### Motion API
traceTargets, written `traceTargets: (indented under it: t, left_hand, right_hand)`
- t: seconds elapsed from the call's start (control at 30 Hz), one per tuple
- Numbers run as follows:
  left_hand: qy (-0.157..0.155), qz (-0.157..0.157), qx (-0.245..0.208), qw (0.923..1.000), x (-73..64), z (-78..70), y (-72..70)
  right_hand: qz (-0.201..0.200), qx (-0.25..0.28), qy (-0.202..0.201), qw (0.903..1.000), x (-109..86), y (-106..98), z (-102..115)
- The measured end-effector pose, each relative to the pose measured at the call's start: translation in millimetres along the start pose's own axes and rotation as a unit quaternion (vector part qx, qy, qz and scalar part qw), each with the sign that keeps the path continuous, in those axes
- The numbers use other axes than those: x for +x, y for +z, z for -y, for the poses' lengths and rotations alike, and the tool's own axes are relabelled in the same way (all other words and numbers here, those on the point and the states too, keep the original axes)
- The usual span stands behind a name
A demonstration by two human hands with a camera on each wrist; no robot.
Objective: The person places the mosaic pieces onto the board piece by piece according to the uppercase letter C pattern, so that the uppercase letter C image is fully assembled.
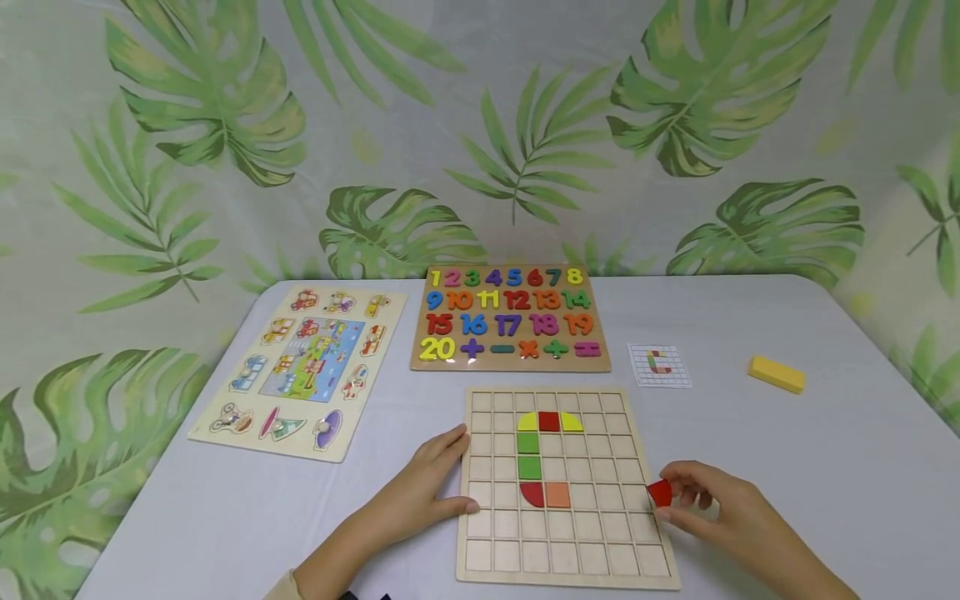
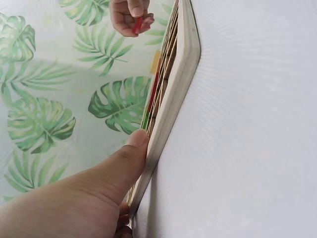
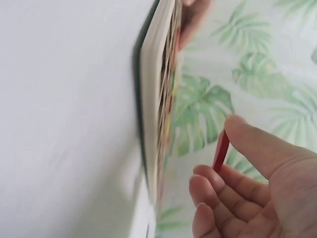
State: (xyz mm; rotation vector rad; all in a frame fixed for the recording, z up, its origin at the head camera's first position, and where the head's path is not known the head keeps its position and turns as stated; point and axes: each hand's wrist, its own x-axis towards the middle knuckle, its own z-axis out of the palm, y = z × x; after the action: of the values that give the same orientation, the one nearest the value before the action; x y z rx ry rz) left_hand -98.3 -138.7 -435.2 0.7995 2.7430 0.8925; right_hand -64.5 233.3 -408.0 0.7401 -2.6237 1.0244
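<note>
A wooden grid board point(image 1: 607, 525) lies flat on the table. On it, tiles form a C-like outline: a dark red square point(image 1: 549, 422) between two yellow rounded tiles, green squares point(image 1: 528, 442) down the side, then a red rounded tile point(image 1: 532, 494) beside a salmon square point(image 1: 558, 495). My left hand point(image 1: 412, 492) rests against the board's left edge, thumb at the rim and fingers extended along the side. Just off the right edge, my right hand point(image 1: 720, 504) pinches a small red tile point(image 3: 221, 151) between thumb and fingers.
Behind the board is a number puzzle point(image 1: 512, 337); a picture peg puzzle point(image 1: 225, 392) lies at the left. A small pattern card point(image 1: 660, 379) with a coloured grid sits at the right, and a yellow block point(image 1: 776, 374) is farther right. Leaf-print cloth hangs behind the table.
</note>
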Motion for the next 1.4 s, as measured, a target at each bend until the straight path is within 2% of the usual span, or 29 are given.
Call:
traceTargets:
  t: [0.13, 0.27, 0.4, 0.53, 0.67, 0.9, 1.1, 1.3, 1.4]
  left_hand:
    - [0.002, -0.001, -0.001, 1.0, 0.2, 0.3, 0.2]
    - [0.006, -0.001, -0.002, 1.0, 0.2, 0.0, 0.2]
    - [0.008, -0.001, -0.001, 1.0, 0.0, -0.8, 0.0]
    - [0.007, -0.001, 0.0, 1.0, 0.1, -1.2, -0.9]
    - [0.003, -0.001, 0.003, 1.0, 0.1, -0.5, -1.2]
    - [0.005, 0.0, 0.003, 1.0, 1.3, 0.6, 0.3]
    - [0.006, -0.001, 0.005, 1.0, 1.4, 1.0, 0.5]
    - [0.004, 0.001, 0.007, 1.0, 1.2, 0.2, -0.4]
    - [0.001, 0.002, 0.005, 1.0, 1.0, -0.9, -1.4]
  right_hand:
    - [0.012, 0.017, 0.004, 0.9998, 11.8, 12.4, 14.2]
    - [0.055, 0.032, 0.041, 0.9971, 21.4, 26.4, 22.9]
    - [0.101, 0.049, 0.07, 0.9912, 26.7, 39.1, 24.2]
    - [0.119, 0.028, 0.086, 0.9888, 29.8, 48.7, 22.1]
    - [0.13, -0.004, 0.101, 0.9863, 32.1, 52.3, 22.4]
    - [0.166, 0.014, 0.084, 0.9824, 31.6, 44.3, 22.0]
    - [0.158, 0.032, 0.072, 0.9843, 32.6, 45.9, 23.0]
    - [0.132, 0.016, 0.082, 0.9878, 33.3, 51.8, 25.5]
    - [0.133, 0.015, 0.083, 0.9875, 33.9, 52.5, 26.1]
